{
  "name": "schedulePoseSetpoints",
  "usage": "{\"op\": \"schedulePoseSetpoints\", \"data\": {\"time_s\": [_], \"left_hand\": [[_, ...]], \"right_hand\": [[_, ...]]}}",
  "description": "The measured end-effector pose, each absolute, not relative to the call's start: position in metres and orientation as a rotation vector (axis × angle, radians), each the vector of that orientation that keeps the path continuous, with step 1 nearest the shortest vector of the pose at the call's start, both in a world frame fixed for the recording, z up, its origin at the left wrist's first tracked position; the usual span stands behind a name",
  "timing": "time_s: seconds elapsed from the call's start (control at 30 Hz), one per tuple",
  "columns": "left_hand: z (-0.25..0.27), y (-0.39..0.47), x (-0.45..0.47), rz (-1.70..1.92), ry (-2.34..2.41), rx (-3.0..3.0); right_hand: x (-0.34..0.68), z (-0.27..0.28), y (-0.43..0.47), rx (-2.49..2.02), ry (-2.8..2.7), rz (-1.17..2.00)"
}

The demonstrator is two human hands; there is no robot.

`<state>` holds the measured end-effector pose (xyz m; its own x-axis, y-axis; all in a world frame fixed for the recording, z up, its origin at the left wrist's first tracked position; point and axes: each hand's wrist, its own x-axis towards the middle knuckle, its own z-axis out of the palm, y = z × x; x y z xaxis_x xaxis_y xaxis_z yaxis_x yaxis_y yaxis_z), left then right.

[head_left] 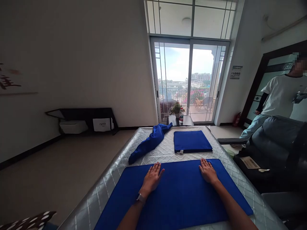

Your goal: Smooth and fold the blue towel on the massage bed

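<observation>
A blue cloth (182,195) lies spread flat in front of me on a quilted, silvery-white table cover (112,182). My left hand (153,179) rests palm down on its far left part, fingers stretched out, with a band on the wrist. On the far right part, my right hand (208,171) also lies flat, fingers extended. Neither hand grips anything. Beyond the spread cloth sits a neatly folded blue cloth (192,141) with a small white tag at its near edge. To its left is a twisted, bunched blue cloth (153,140).
A black chair (280,143) holding a brown card (249,162) stands right of the table. Behind it is a person (278,92) in a white shirt. Past the far edge, a small table holds a potted plant (177,108) and bottle (181,116). White boxes (103,124) stand at left.
</observation>
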<state>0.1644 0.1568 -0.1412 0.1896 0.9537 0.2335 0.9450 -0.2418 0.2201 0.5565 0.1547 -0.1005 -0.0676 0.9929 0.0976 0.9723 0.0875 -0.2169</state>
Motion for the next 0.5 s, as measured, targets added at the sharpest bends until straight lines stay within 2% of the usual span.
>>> {"op": "schedulePoseSetpoints", "data": {"time_s": [0.23,0.5], "left_hand": [[-0.164,0.152,0.019,0.451,2.267,2.192],[-0.151,0.146,0.020,0.429,2.362,2.134]], "right_hand": [[0.655,-0.114,0.161,-2.201,-1.969,0.072],[0.645,-0.107,0.150,-2.153,-1.986,-0.040]]}}
